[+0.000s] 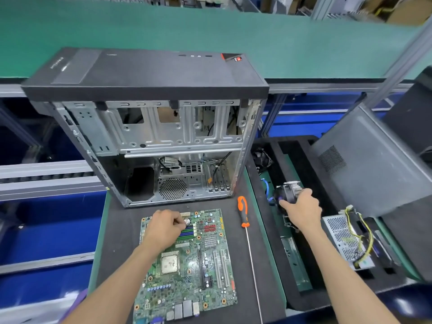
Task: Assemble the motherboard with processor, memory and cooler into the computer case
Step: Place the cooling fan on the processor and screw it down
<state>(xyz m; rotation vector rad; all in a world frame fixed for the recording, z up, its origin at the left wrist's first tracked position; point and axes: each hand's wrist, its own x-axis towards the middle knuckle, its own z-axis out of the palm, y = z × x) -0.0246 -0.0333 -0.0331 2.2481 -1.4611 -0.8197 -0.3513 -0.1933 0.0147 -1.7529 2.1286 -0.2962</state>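
On the black mat (121,230), our left hand (163,228) is curling over the motherboard (187,265) while our right hand (301,208) is clasping the cooler (288,190), off its right edge.

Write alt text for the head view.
A person's right hand grips a cooler in a foam tray, while the left hand rests on a motherboard lying before an open computer case, screwdriver alongside.
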